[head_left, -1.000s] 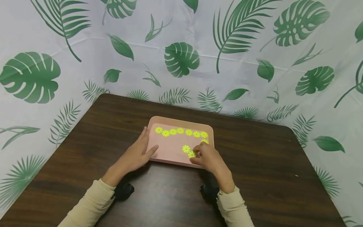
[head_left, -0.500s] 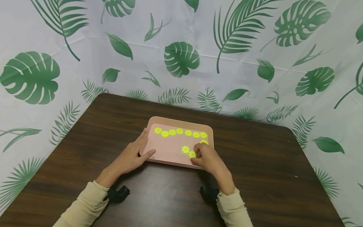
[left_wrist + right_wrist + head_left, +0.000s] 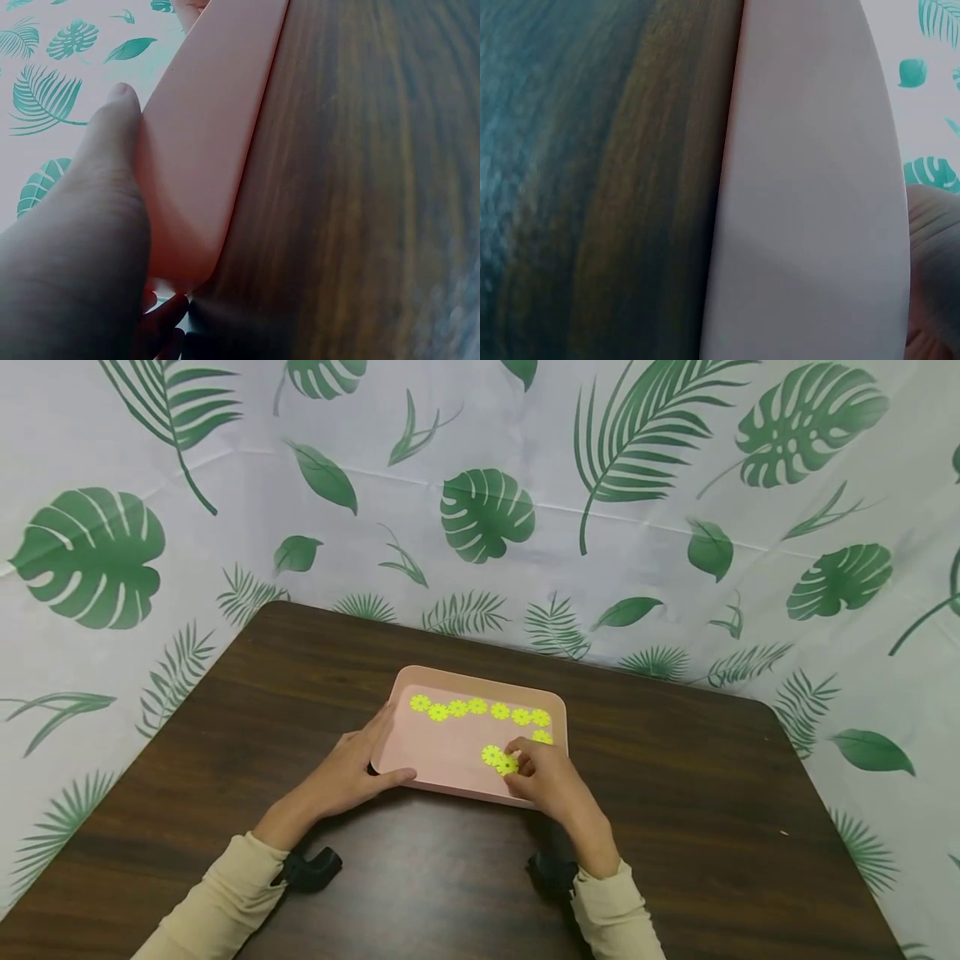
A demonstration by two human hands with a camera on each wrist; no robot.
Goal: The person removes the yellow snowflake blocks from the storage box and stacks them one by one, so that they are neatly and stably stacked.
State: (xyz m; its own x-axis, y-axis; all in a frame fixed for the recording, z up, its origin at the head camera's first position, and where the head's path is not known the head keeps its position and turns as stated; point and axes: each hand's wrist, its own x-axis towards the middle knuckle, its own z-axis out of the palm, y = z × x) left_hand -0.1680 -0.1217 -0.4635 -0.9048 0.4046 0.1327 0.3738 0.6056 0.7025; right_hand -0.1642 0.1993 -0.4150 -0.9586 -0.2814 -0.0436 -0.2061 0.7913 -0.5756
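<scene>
A shallow pink tray (image 3: 435, 756) on the table holds several flat yellow flower-shaped pieces. Most of them, such as one flower piece (image 3: 477, 705), run in a wavy row along the far side and turn down the right side. My left hand (image 3: 341, 785) rests on the tray's near left corner, fingers straight along the left wall and thumb at the near rim. Over the near right part, my right hand (image 3: 551, 781) has curled fingers and pinches a yellow flower piece (image 3: 507, 765) beside another flower piece (image 3: 491, 755). The tray wall hides most of the right hand in the right wrist view.
The dark wooden table (image 3: 420, 877) extends around the tray on all sides. Behind it hangs a white cloth (image 3: 375, 527) printed with green leaves. A black wrist strap (image 3: 313, 870) shows below the left sleeve, and a tiny pale speck (image 3: 783, 833) lies at the right.
My right hand has shifted its flower piece slightly up, closer to the neighbouring one. The left hand's thumb has moved from inside the tray to its near rim.
</scene>
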